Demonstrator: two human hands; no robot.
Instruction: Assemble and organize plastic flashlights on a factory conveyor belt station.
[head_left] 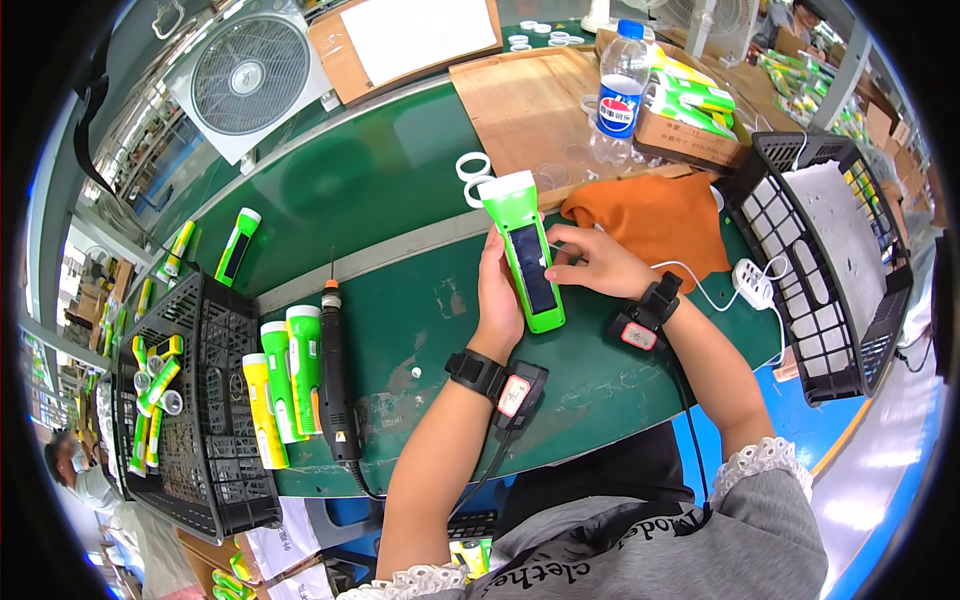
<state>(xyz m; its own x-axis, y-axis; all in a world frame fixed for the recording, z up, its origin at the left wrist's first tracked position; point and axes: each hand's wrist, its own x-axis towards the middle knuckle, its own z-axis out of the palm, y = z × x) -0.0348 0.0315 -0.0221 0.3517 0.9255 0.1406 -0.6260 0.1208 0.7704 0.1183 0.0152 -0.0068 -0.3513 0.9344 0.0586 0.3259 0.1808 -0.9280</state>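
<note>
My left hand (499, 300) is wrapped round a green flashlight (518, 225) with a white head and a dark solar panel on its side. The flashlight stands head up, tilted slightly left, above the green worktable. My right hand (600, 262) is at the flashlight's right side, thumb and fingers pinched on a thin pale line that looks like the end of a white cable (700, 288). This cable runs from behind my right wrist to a white power strip (752, 284). Whether its tip touches the flashlight is hidden. Black devices are strapped to both my wrists.
A corded electric screwdriver (337, 380) lies left of several flashlights (305, 370). Black crates stand at left (215, 400) and right (812, 300). An orange cloth (660, 215), white rings (472, 166), a blue-capped bottle (622, 80) and a flashlight carton (685, 140) are beyond my hands.
</note>
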